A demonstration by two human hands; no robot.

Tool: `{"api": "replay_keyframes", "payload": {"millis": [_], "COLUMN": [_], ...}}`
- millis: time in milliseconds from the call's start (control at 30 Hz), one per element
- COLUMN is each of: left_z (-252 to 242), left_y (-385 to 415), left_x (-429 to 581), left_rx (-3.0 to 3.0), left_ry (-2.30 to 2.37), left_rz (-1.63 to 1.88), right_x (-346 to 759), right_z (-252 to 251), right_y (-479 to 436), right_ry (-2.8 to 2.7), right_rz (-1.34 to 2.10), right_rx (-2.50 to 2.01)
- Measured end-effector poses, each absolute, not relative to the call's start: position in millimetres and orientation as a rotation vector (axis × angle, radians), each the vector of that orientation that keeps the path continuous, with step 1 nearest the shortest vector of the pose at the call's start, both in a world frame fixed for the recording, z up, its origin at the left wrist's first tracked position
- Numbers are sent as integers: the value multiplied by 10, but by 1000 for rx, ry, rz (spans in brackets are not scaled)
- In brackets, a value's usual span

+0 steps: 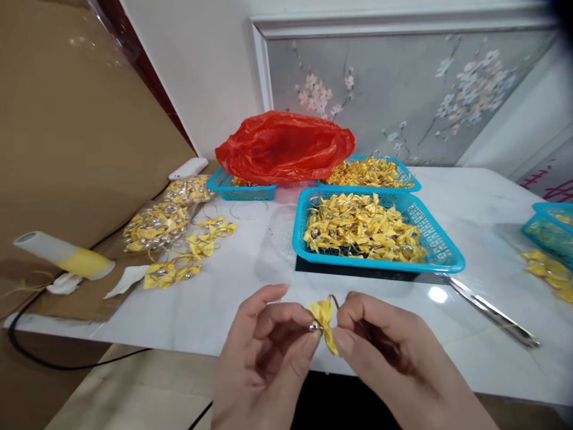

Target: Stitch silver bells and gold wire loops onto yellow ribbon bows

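Between my two hands, just over the table's front edge, is a small yellow ribbon bow (323,312) with a silver bell and a thin gold cord loop. My left hand (273,352) pinches it at the bell side with thumb and forefinger. From the other side my right hand (385,346) grips the bow and cord between thumb and forefinger; its other fingers are curled and partly hidden. Straight ahead stands a blue plastic basket (447,261) heaped with similar yellow bows (362,227).
A red plastic bag (286,149) sits among more blue baskets (242,192) at the back. Metal tweezers (496,313) lie at right. On the left are bagged bows (156,227), loose bows (172,272), a yellow-and-white tube (67,257) and a black cable (27,352).
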State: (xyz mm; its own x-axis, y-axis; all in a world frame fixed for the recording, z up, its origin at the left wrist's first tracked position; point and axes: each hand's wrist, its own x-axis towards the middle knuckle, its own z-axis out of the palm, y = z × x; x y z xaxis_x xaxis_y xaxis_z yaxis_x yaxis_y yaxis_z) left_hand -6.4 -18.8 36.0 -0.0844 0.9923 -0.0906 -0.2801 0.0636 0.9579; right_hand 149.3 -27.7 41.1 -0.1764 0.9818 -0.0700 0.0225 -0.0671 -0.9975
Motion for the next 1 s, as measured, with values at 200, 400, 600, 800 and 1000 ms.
{"api": "replay_keyframes", "payload": {"millis": [200, 400, 600, 800, 1000], "left_z": [343, 365, 392, 393, 357], "left_y": [-175, -119, -110, -144, -149], "left_x": [-116, -139, -95, -112, -164], "left_rx": [767, 663, 761, 725, 791], "left_ry": [883, 819, 914, 809, 828], "left_rz": [1184, 1023, 1038, 1066, 1064], "right_x": [1577, 1615, 1635, 1649, 1614], "right_z": [427, 460, 442, 437, 458], "right_y": [-218, -194, -183, -154, -140], "right_ry": [-1327, -1291, -1311, -1336, -1401], "right_rz": [1540, 1631, 1610, 1627, 1647], "right_rx": [-1091, -1101, -1138, -1090, -1136]}}
